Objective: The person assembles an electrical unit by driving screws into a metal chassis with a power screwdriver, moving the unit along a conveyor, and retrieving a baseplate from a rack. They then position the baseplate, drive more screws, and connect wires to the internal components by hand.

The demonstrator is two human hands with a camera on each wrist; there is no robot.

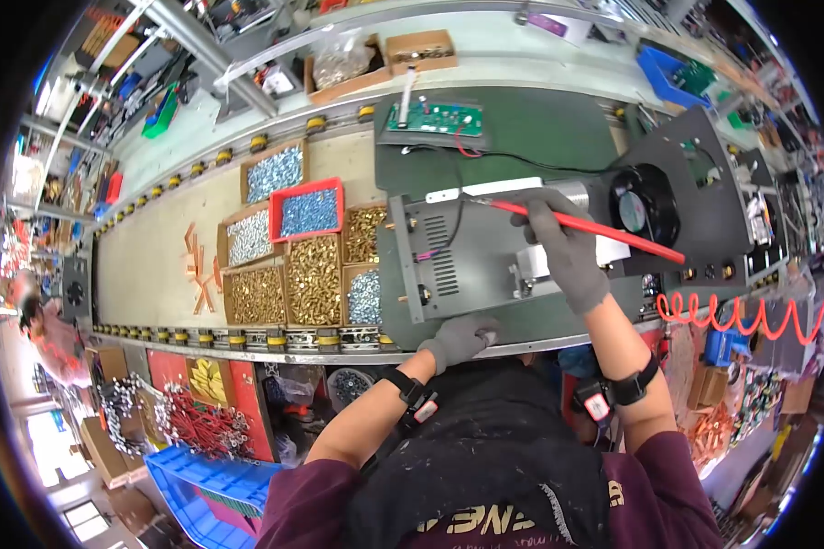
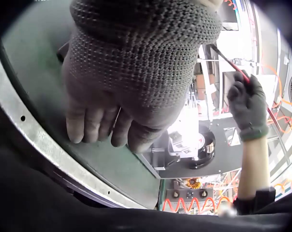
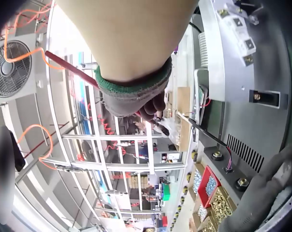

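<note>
My gloved right hand (image 1: 568,247) grips a long, thin red-handled tool (image 1: 604,232) above a dark grey metal chassis (image 1: 476,261). The tool's narrow dark tip points left, close to a black cable that crosses over the chassis. Down at the bench's front edge, my gloved left hand (image 1: 462,340) lies beside the chassis with nothing held. Its fingers (image 2: 93,123) extend loosely downward in the left wrist view. The chassis has a row of vent slots (image 1: 441,256) and a small plug with coloured wires (image 3: 228,169). A round black fan (image 1: 634,209) sits at its right side.
Left of the chassis stand cardboard boxes of brass (image 1: 313,279) and silver fasteners, plus a red tray (image 1: 341,188) of bluish screws. A green circuit board (image 1: 444,119) lies behind. Copper strips (image 1: 197,265) are further left. A coiled red hose (image 1: 742,316) hangs at right.
</note>
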